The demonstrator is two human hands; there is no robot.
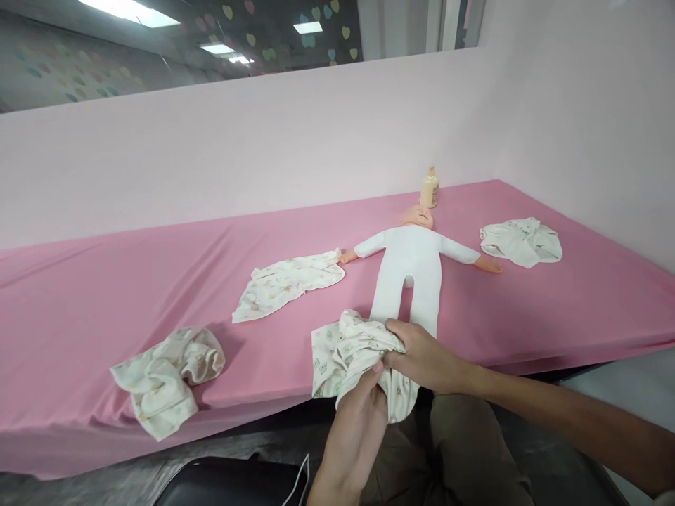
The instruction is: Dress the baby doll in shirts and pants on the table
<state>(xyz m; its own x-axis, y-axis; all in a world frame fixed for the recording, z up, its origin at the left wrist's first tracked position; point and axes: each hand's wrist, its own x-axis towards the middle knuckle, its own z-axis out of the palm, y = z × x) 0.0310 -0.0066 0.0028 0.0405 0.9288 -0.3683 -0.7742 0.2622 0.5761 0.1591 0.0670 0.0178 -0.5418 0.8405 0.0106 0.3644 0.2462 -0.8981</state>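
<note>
A bunched white baby garment with a small green print (pixel 363 348) is between my two hands at the table's front edge. My left hand (pixel 363 407) grips its lower side, thumb on top of the cloth. From the right, my right hand (pixel 422 355) pinches the upper folds. Part of the garment lies flat on the table to the left. Just beyond it a baby doll in a white bodysuit (pixel 414 260) lies on its back, arms spread, head toward the wall. The cloth and my right hand hide the ends of its legs.
A pink-covered table (pixel 211 267) runs along the wall. On it are a printed garment (pixel 290 281) by the doll's hand, a crumpled garment (pixel 169 376) at the front left, a white garment (pixel 522 241) at right and a pump bottle (pixel 429 190). A black chair (pixel 226 481) stands below.
</note>
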